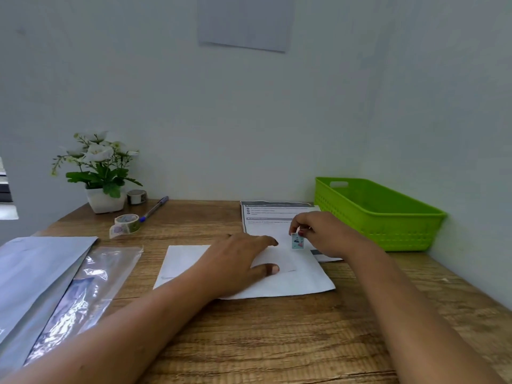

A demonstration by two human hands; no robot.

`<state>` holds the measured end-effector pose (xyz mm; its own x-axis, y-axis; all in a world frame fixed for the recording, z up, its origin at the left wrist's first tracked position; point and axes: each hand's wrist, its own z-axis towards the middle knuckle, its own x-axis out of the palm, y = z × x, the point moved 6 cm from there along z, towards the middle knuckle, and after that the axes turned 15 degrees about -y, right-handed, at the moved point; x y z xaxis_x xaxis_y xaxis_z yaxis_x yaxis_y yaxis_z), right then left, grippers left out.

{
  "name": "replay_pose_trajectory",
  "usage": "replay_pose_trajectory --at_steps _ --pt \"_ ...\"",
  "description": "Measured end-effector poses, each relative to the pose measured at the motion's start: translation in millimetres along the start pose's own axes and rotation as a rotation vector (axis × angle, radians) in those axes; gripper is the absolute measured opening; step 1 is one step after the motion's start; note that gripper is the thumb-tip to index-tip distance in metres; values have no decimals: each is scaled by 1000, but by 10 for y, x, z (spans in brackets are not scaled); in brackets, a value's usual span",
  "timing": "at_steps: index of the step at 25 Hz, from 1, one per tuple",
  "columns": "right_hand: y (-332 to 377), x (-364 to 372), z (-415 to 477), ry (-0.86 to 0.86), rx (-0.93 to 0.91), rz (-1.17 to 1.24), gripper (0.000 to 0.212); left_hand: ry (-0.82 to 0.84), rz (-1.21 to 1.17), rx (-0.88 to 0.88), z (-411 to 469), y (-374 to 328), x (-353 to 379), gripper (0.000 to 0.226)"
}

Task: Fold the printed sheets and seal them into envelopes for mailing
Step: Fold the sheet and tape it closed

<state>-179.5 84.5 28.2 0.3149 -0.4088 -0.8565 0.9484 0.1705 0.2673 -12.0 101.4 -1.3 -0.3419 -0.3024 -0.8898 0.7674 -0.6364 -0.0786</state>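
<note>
A white paper envelope (304,275) lay flat and smooth in the middle of the desk (277,342), a board of brown wood grain with dark streaks. The left hand (238,261) rested on it palm down, fingers straight and spread, pressing the paper. Just above the envelope's far right part, the right hand (318,234) pinched a small rectangular sticker (297,241), pale blue with a printed figure, between thumb and fingertips. Behind the hands lay the printed sheets (271,217), white with grey header bars, their near edge under the envelope. At the left lay dull grey mailer bags (36,273) and a glossy, crinkled clear plastic sleeve (91,286) with something dark inside that I could not make out. Farther back stood a patterned tape roll (127,223) with a loose tail, a blue-capped pen (153,209) and a second tape roll (136,196). The desk met a plain pale wall bearing a grey sheet of paper (245,22). A square white pot (105,200) held a white-flowered plant (97,159). At the right stood a lime-green plastic basket (388,217), perforated, with a handle slot; only its walls showed.
</note>
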Motion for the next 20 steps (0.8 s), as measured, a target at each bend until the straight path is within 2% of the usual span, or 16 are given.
replay_pose_trajectory --at_steps 4,8,15,18,20 --pt "-36 12 -5 42 19 -4 25 152 -81 -10 -29 95 154 48" --pt "-2 48 12 46 -11 8 22 191 -101 -50 -4 59 165 39" --pt "26 88 24 36 -36 -13 16 -29 61 -64 327 -122 76 27" --pt "54 72 18 42 -50 -39 17 -147 94 -7 327 -128 128 27" --pt "84 62 22 42 -56 -58 18 -160 75 18 327 -96 171 29"
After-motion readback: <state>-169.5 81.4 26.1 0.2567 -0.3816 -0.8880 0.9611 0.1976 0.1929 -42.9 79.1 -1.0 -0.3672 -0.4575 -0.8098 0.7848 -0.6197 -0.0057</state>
